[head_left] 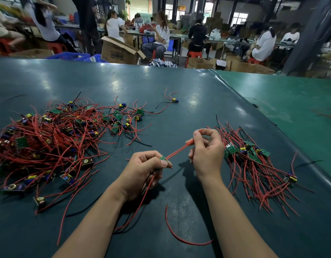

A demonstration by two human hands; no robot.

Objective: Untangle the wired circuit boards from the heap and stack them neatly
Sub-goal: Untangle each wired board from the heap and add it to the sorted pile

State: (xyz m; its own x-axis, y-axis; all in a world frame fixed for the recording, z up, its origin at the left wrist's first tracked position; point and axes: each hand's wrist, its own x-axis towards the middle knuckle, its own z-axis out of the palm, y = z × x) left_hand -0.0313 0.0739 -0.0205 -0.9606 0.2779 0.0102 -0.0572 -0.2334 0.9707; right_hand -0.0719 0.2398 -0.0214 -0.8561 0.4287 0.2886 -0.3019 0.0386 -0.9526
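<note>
**Currently: one board held, its leads being straightened**

Presently a small green circuit board (163, 161) is pinched between the thumb and fingers of the left hand (142, 171), which is closed on it. Two red leads (177, 151) are stretched from the board to the right hand (205, 151), where they are nipped between thumb and forefinger. Further red and black leads are seen hanging below the left fingers. The tangled heap (49, 142) is located well beyond the left fingers, on the outer side; the sorted stack (254, 161) lies just beyond the right fingers, on their outer side. The step in hand is judged to be the straightening of one freed board's wires. For the next move, the leads must be drawn straight and the board laid on the stack with its wires aligned to the rest
</note>
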